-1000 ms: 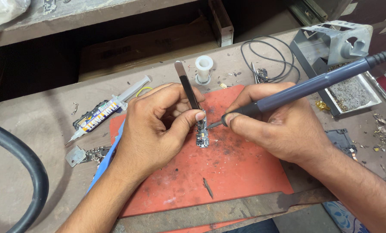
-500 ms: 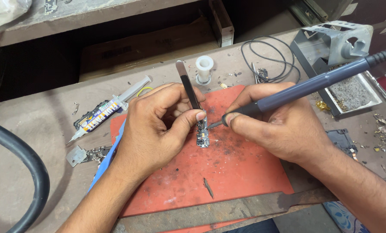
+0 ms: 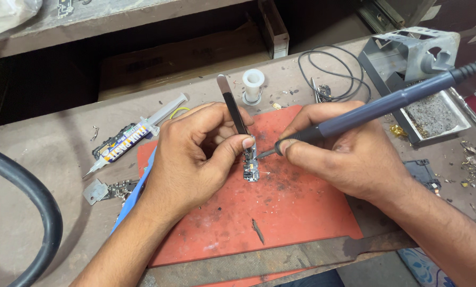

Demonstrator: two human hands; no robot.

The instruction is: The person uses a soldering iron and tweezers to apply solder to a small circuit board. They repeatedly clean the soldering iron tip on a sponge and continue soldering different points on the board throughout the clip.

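A small circuit board [image 3: 250, 171] lies near the middle of a scorched red work mat [image 3: 296, 212], and both hands meet right over it. The left hand [image 3: 195, 154] is curled, thumb and forefinger pinching a pair of metal tweezers [image 3: 233, 109] low on the shaft, with the tips angled down onto the board's upper end – seemingly to pin it flat so it cannot slide. The right hand [image 3: 349, 154] is closed around a dark-handled soldering iron [image 3: 376, 109] in a pen grip, fingertips crowded close to the tip for fine control; the tip touches the board's top edge just beside the tweezers, and the cord end of the handle runs off toward the upper right.

Around the mat the bench is cluttered: a flux syringe [image 3: 129, 139] lies to the left, well clear of the hands, and a white solder spool [image 3: 253, 85] stands behind the tweezers. 1 loop of thin black wire [image 3: 333, 74] sits further back, and a grey metal iron stand [image 3: 416, 58] with its dirty tray is at the right – within easy reach of the iron hand. A flat metal file [image 3: 280, 258] lies along the mat's near edge, and a thick black hose [image 3: 36, 212] curves at the far left
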